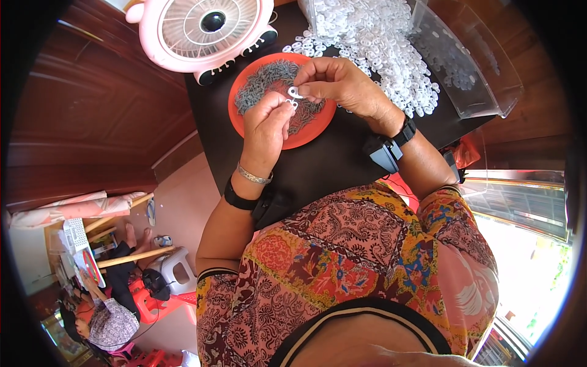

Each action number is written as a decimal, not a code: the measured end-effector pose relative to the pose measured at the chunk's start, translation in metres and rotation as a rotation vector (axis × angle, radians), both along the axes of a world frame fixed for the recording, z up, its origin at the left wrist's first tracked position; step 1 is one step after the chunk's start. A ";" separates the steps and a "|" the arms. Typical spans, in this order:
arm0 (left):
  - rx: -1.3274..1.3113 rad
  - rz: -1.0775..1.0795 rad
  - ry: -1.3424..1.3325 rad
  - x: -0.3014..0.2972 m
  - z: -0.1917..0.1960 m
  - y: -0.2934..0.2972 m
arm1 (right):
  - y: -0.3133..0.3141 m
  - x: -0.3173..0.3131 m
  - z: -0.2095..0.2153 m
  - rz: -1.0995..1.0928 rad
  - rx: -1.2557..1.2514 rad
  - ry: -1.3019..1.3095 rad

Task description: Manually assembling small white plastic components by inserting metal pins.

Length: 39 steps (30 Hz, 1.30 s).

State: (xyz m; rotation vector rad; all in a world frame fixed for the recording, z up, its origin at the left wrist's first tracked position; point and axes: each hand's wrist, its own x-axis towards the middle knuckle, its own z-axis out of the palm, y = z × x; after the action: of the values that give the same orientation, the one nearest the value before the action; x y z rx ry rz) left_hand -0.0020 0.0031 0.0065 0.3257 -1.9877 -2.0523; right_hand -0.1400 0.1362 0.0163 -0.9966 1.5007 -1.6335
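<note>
Head view: above the red bowl [313,133], my left hand [265,127] and right hand [347,87], both pinched nearly closed, grip small white pieces [296,96].

White pieces [397,67] look plastic; the bowl [312,133], smooth plastic; the shirt [342,244], cloth.

A short-sleeved patchwork top [324,244] in dusty pink, mustard yellow and maroon covers the torso, printed with dark paisley scrolls and red and blue flowers. Its rounded black neckband [361,302] carries a tan stripe, and the dark left sleeve hem [217,271] has a pale line. At the wrist of the bare left hand [266,125] sit a patterned silver-coloured metal bracelet [254,175] and a wide black strap [237,196]. The bare right hand [336,85] has a black wrist strap [405,131] with an angular grey-blue module [384,155].
</note>
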 end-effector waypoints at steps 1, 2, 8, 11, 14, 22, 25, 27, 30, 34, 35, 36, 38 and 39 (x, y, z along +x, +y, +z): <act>0.008 0.008 -0.004 0.000 0.001 0.001 | 0.000 0.000 0.000 0.000 0.000 -0.001; 0.008 0.008 -0.005 0.000 0.001 0.001 | 0.001 0.000 0.001 0.003 -0.001 0.010; -0.039 0.019 0.001 0.001 -0.002 0.000 | -0.001 0.007 0.003 0.009 -0.005 0.072; -0.023 0.016 0.019 0.000 -0.004 0.001 | -0.001 0.009 0.000 0.002 0.000 0.109; -0.027 0.037 0.026 -0.001 -0.005 0.002 | -0.001 0.013 0.002 -0.001 -0.013 0.090; 0.089 0.019 -0.015 0.000 -0.004 -0.002 | -0.004 0.023 0.002 -0.039 -0.025 0.189; 0.096 -0.017 -0.045 -0.001 -0.006 -0.003 | -0.002 0.021 0.003 -0.046 0.000 0.298; 0.133 -0.011 -0.041 -0.002 -0.004 -0.002 | -0.001 0.021 0.003 -0.041 0.015 0.414; 0.165 0.004 -0.051 -0.002 -0.004 -0.002 | -0.001 0.021 0.001 -0.036 -0.006 0.404; 0.091 0.019 -0.092 -0.001 -0.004 -0.001 | -0.002 0.028 0.005 -0.088 0.004 0.586; 0.089 0.016 -0.092 -0.001 -0.003 0.000 | -0.004 0.030 0.002 -0.157 -0.048 0.774; 0.110 0.052 -0.087 -0.002 -0.003 0.001 | -0.005 0.032 -0.001 -0.227 -0.099 0.961; 0.130 0.085 -0.083 -0.003 -0.005 0.000 | -0.005 0.033 0.000 -0.206 -0.072 0.955; 0.159 0.083 -0.064 -0.003 -0.008 -0.002 | -0.005 0.033 -0.001 -0.218 -0.092 0.993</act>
State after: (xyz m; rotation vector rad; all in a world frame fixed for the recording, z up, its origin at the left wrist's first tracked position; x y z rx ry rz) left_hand -0.0048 0.0007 -0.0012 0.5024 -1.8163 -2.1776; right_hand -0.1066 0.1310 0.0151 -1.9188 2.2213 -1.3954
